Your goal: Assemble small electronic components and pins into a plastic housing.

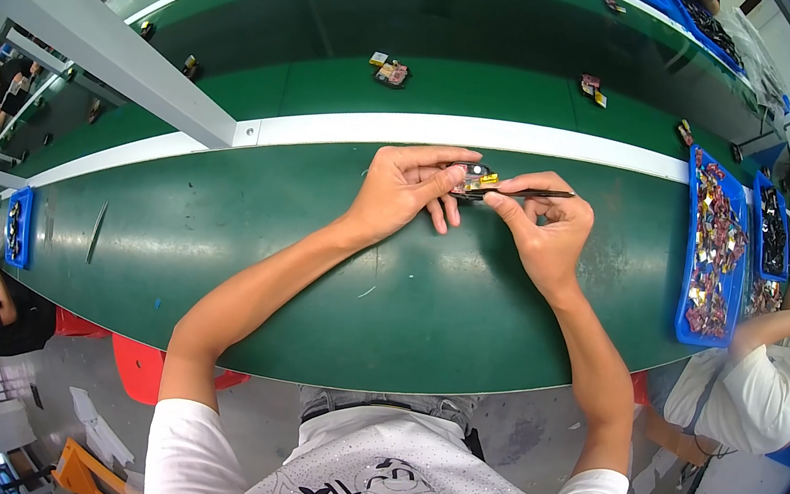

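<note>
My left hand (393, 189) is closed on a small electronic assembly (473, 171) with a dark casing and a yellow part, held above the far side of the green table (258, 288). Thumb and fingers grip its left end. From the right, my right hand (555, 239) pinches a thin dark tool (552, 195) that looks like tweezers. Its tip reaches the assembly beside the yellow part. The exact contact is too small to make out.
A white rail (351, 132) runs along the table's far edge. Beyond it, similar small assemblies (392, 73) lie on a green belt. At right stands a blue tray (683, 323) heaped with parts; another blue tray (25, 241) is far left. Other people sit at both sides.
</note>
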`<action>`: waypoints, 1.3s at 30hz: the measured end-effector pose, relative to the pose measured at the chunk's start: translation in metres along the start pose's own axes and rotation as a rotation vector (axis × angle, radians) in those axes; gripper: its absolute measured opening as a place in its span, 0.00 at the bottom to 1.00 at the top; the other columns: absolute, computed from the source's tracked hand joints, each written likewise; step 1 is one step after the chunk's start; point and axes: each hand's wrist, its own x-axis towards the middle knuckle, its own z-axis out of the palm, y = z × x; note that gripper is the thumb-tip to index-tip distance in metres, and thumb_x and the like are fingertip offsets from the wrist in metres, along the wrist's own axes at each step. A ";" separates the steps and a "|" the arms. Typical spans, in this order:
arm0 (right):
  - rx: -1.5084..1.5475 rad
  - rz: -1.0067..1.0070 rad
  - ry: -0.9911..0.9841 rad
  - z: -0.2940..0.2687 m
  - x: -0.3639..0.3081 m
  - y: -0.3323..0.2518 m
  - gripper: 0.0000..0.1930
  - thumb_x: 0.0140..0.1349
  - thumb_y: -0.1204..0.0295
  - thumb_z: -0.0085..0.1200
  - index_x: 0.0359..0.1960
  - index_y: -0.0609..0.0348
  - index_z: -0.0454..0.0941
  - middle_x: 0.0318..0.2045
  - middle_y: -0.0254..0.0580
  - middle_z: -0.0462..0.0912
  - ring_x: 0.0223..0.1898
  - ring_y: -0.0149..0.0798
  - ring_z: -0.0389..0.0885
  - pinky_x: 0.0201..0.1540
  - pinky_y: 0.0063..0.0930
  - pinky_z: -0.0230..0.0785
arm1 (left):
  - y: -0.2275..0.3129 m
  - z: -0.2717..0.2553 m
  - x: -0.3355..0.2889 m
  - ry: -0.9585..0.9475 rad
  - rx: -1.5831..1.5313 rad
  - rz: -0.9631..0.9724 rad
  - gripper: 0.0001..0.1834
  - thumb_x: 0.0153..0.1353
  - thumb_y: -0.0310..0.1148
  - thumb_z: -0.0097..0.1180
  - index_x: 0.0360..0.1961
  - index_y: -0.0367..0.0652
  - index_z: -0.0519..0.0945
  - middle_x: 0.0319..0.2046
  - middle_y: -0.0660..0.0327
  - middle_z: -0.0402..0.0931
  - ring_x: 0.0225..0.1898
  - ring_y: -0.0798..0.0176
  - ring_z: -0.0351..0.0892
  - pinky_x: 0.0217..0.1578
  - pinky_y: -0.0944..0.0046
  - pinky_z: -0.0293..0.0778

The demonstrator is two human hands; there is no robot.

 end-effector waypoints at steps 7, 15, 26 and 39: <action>-0.088 -0.047 -0.007 -0.001 0.000 -0.001 0.05 0.53 0.81 0.72 0.31 0.65 0.88 0.30 0.33 0.87 0.15 0.16 0.60 0.19 0.19 0.49 | -0.002 -0.002 0.001 -0.013 0.003 0.010 0.17 0.74 0.29 0.55 0.57 0.29 0.80 0.36 0.51 0.84 0.26 0.61 0.85 0.22 0.66 0.83; -0.131 -0.092 -0.014 -0.001 0.000 -0.003 0.04 0.53 0.81 0.72 0.28 0.65 0.88 0.30 0.34 0.88 0.14 0.17 0.60 0.19 0.19 0.50 | -0.003 -0.002 0.001 -0.001 -0.013 0.027 0.16 0.73 0.28 0.55 0.56 0.28 0.81 0.35 0.51 0.84 0.25 0.62 0.85 0.22 0.67 0.83; -0.096 -0.100 -0.004 0.000 0.002 -0.004 0.07 0.53 0.79 0.73 0.33 0.65 0.87 0.27 0.33 0.86 0.14 0.17 0.62 0.19 0.18 0.52 | -0.002 -0.003 0.001 0.026 0.017 0.025 0.16 0.73 0.27 0.55 0.56 0.28 0.81 0.33 0.52 0.83 0.25 0.63 0.85 0.21 0.68 0.81; -0.311 -0.306 -0.019 0.001 -0.001 -0.005 0.07 0.51 0.79 0.73 0.31 0.57 0.88 0.24 0.32 0.87 0.12 0.22 0.62 0.18 0.21 0.55 | 0.000 -0.001 0.002 0.013 -0.002 -0.003 0.17 0.71 0.26 0.57 0.57 0.28 0.79 0.36 0.50 0.84 0.26 0.63 0.85 0.21 0.69 0.82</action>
